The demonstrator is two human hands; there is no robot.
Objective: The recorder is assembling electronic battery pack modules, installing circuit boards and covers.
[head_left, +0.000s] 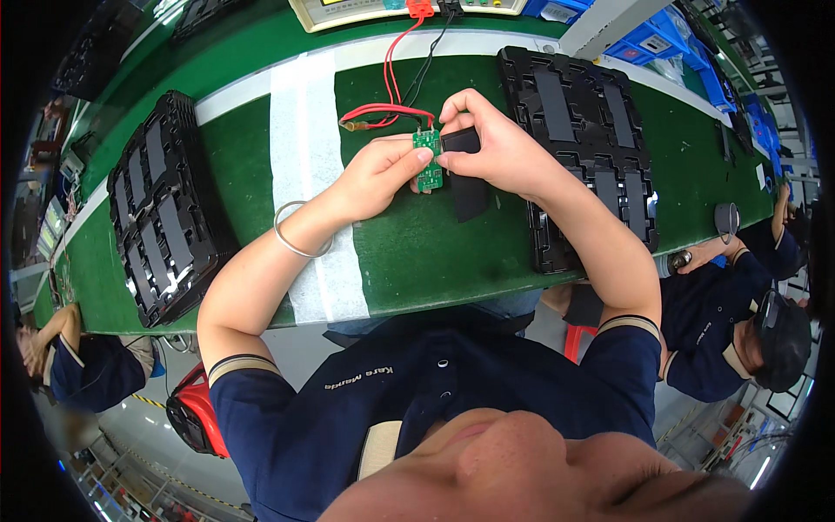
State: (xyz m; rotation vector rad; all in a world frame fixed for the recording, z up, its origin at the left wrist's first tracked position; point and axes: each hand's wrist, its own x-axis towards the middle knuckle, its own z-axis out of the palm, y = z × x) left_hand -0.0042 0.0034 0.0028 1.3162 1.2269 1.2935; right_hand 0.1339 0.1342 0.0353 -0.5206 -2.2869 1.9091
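A small green circuit board (427, 162) is held over the green work mat, upright in the picture. My left hand (383, 174) is closed on it, thumb across its left side. My right hand (487, 143) is at the board's right edge, thumb tip against it and index finger bent near the red lead. Red wires (396, 108) and a thinner black wire (422, 74) run down to the board's top end. A flat black piece (468, 196) lies beside the board, partly covered by my right hand; whether it joins the board I cannot tell.
Black moulded trays with grey strips stand at left (161, 209) and right (557, 104). A white strip (306, 113) crosses the mat. The wires come from a cream instrument (352, 13) at the back. Blue bins (648, 39) stand far right. Co-workers sit on both sides.
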